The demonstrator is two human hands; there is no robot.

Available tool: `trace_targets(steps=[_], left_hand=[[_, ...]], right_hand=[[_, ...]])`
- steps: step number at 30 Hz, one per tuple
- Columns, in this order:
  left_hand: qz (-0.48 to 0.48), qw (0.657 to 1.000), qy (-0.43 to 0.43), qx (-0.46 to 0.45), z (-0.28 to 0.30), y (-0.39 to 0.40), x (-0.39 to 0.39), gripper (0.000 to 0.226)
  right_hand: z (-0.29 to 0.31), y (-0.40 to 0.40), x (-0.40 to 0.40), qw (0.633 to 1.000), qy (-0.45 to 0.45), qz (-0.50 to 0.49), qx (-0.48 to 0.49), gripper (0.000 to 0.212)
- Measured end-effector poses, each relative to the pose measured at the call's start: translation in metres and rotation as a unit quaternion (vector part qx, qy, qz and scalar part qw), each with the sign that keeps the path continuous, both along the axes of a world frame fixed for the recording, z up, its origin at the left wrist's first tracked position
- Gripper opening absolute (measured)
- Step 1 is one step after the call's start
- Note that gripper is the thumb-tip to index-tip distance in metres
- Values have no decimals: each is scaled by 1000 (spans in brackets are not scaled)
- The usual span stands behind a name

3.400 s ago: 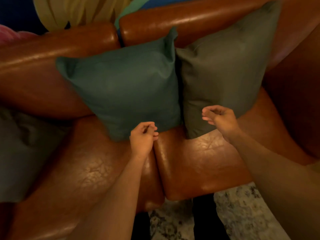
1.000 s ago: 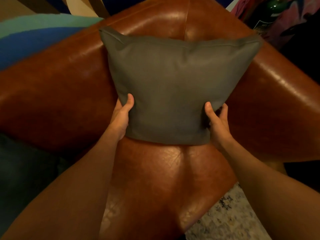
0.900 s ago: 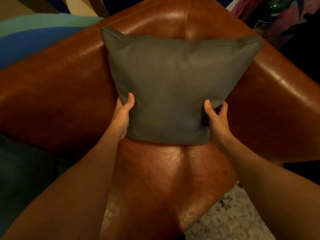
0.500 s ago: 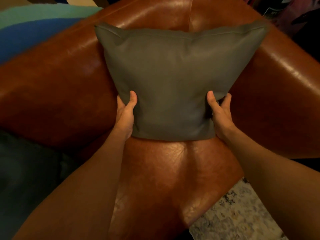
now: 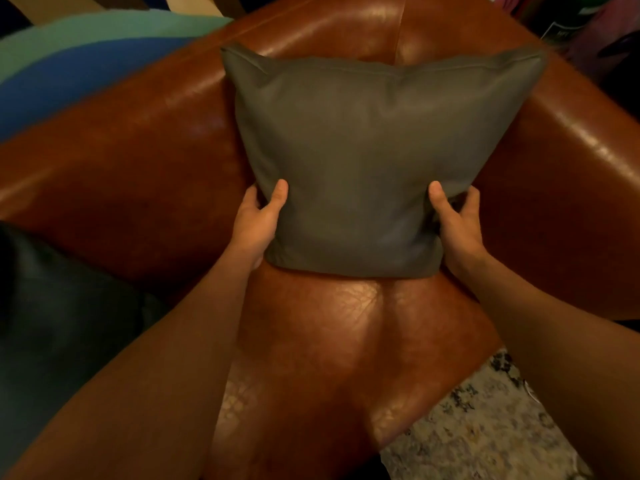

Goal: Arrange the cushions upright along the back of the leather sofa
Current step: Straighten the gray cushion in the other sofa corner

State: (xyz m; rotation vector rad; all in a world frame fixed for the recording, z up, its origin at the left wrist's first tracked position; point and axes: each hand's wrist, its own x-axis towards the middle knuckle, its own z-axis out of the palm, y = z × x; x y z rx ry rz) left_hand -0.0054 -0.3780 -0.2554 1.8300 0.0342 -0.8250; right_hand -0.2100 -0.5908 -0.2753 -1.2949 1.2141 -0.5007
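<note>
A grey-olive cushion (image 5: 363, 161) stands upright in the corner of the brown leather sofa (image 5: 131, 161), its top edge leaning on the backrest. My left hand (image 5: 258, 223) grips its lower left side, thumb on the front face. My right hand (image 5: 457, 226) grips the lower right side the same way. The cushion's bottom edge rests on the seat (image 5: 346, 341). A dark teal cushion (image 5: 62, 323) lies at the left edge, partly behind my left forearm.
The sofa's armrest (image 5: 588, 140) runs down the right side. A patterned rug (image 5: 485, 434) shows at the lower right. Blue and green fabric (image 5: 79, 57) lies behind the backrest at upper left. Dark clutter (image 5: 595, 26) sits at the top right.
The view turned from two cushions side by side to the sofa corner. Both hands took hold of the grey cushion's lower sides and have nudged it slightly back.
</note>
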Motion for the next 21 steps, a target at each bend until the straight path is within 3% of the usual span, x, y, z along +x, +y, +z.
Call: trace_targets(steps=[6,9,13,17,21], left_hand=[[38,998,-21,37,6,35,-14,39],[57,996,-33,66,9,63,-25,22],[60,994,-28,85,4,110,-35,16],[90,992,-24,82,1,157,-47,12],[112,990,-29,87,-1,210,-57,12]], right_hand=[[6,18,-5,995,59,-60,-60,80],[13,34,-8,983,114,-93,-110,54],[17,62,-11,974,151,-106,-130,29],[13,113,-7,981,144,-40,-121,24],[7,174,8,979,136,99,-112,21]])
